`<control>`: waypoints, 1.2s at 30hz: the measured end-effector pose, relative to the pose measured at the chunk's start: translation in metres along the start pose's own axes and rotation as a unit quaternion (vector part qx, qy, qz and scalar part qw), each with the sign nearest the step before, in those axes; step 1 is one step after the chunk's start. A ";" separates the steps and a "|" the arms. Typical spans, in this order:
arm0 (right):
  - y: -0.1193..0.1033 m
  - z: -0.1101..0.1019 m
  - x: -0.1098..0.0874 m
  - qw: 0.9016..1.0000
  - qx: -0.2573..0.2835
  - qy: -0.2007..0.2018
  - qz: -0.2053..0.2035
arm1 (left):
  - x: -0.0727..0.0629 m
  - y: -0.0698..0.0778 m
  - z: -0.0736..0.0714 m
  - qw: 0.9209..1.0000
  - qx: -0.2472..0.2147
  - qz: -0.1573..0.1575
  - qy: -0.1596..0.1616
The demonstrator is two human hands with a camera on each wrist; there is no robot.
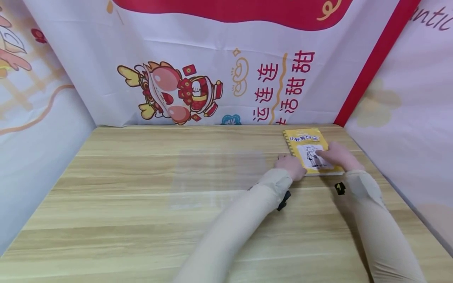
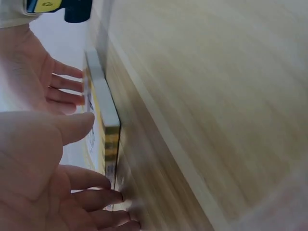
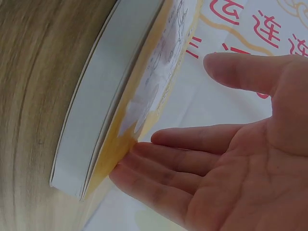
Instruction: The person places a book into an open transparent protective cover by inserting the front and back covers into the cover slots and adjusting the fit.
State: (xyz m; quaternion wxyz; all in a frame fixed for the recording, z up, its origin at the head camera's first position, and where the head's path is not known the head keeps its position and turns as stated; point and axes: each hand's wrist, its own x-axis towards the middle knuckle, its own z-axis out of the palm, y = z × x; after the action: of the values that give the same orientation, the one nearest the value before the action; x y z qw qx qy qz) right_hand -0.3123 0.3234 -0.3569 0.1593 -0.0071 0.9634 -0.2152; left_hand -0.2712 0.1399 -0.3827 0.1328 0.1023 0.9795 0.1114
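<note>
A yellow book (image 1: 301,135) with a cartoon figure on its cover lies flat at the far right of the table. Beside its striped spine (image 2: 111,144) is my left hand (image 1: 291,166), thumb above the cover and fingertips low along the spine at the tabletop. My right hand (image 1: 341,156) reaches over the book's right side. In the right wrist view its fingers (image 3: 159,166) are nearly straight, tips at the cover's edge, with the thumb lifted apart. White page edges (image 3: 103,101) face the near side.
A clear plastic sheet (image 1: 198,177) lies mid-table on the wood-grain table (image 1: 106,236). A printed cloth (image 1: 198,47) hangs along the back edge, and pale cloths (image 1: 407,137) flank the sides. Each wrist wears a small dark device (image 1: 284,201).
</note>
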 end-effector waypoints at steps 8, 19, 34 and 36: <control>-0.001 -0.001 -0.001 1.000 -0.005 -0.003 0.010 | -0.010 0.005 -0.008 0.997 -0.068 0.001 -0.033; 0.001 0.000 0.000 1.000 -0.003 -0.011 0.019 | -0.017 0.004 -0.005 0.990 -0.132 0.004 -0.047; 0.000 0.000 0.002 1.000 0.001 -0.011 0.019 | -0.011 -0.009 -0.003 0.964 -0.260 0.034 -0.029; -0.002 0.001 0.003 1.000 0.001 -0.011 0.024 | -0.011 -0.012 -0.002 0.956 -0.290 0.030 -0.040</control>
State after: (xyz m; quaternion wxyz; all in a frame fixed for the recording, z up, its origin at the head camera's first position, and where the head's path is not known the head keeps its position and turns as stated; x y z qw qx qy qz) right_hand -0.3152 0.3212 -0.3583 0.1750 0.0136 0.9612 -0.2126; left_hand -0.2635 0.1257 -0.3808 0.1928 0.0935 0.8952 0.3909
